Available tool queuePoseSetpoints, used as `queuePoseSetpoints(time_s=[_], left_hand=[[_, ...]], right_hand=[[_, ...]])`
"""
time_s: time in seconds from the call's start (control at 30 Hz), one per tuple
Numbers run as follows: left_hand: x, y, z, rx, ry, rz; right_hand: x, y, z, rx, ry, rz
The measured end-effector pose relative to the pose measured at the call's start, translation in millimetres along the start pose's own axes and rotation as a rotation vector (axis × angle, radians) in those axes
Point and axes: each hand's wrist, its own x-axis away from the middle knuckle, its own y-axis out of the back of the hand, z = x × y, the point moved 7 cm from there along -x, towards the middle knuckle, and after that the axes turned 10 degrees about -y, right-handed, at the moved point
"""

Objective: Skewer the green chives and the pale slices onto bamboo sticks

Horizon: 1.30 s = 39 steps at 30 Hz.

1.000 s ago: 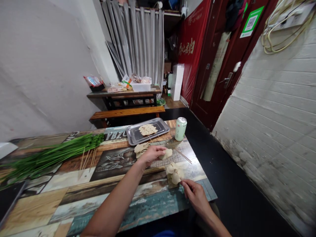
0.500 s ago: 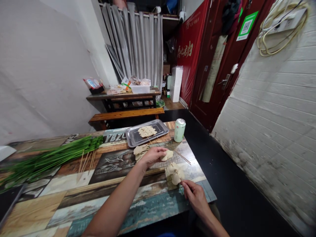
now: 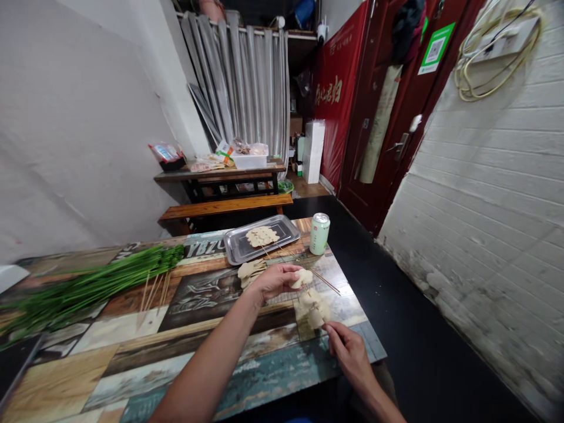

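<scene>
Between the fingertips of my left hand (image 3: pixel 274 282) is a pale, wavy-edged slice (image 3: pixel 302 278), whose exact food I cannot make out. My right hand (image 3: pixel 350 351) pinches the near end of a thin skewer that carries several similar pale slices (image 3: pixel 315 309), above the table's right part. The held slice is right at the far end of those slices, where the skewer's tip seems to meet it. Partly behind my left hand lies a stack of loose pale slices (image 3: pixel 250 272). Two bare skewers (image 3: pixel 325 281) lie to the right of the held slice.
A metal tray (image 3: pixel 235 255) holds finished-looking skewered slices (image 3: pixel 262 236). Beside it stands a pale green can (image 3: pixel 319 234). On the left of the patterned table (image 3: pixel 185 358) lie long green stalks (image 3: pixel 101 282) and several wooden skewers (image 3: pixel 154 291). Farther back are a bench (image 3: pixel 224 207) and a second table.
My left hand has shifted slightly right, bringing its slice against the far end of the skewered slices. My right hand stays nearly where it was, still pinching the skewer.
</scene>
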Motion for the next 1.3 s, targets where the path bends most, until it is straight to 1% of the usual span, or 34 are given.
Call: queuePoseSetpoints(time_s=[0.23, 0.4, 0.53, 0.73, 1.07, 1.2, 1.3], left_hand=[[1, -3.4, 1, 0.032, 0.025, 0.020], [3, -10.2, -2, 0.028, 0.017, 0.058], [5, -13.7, -5, 0.040, -0.001, 0.062], [2, -13.9, 1, -0.010, 0.001, 0.098], [-1, -12.1, 1, -0.065, -0.034, 0.077], [-1, -13.1, 0, -0.102, -0.055, 0.072], [0, -13.0, -3, -0.143, -0.071, 0.043]], right_hand=[[-1, 0, -3, 0.004, 0.001, -0.020], [0, 1, -2, -0.010, 0.017, -0.028], [0, 0, -1, -0.008, 0.013, -0.023], [-1, 0, 2, -0.003, 0.009, -0.026], [-1, 0, 2, -0.039, 0.025, -0.011], [0, 2, 5, -0.011, 0.043, -0.029], [0, 3, 7, 0.020, 0.051, -0.031]])
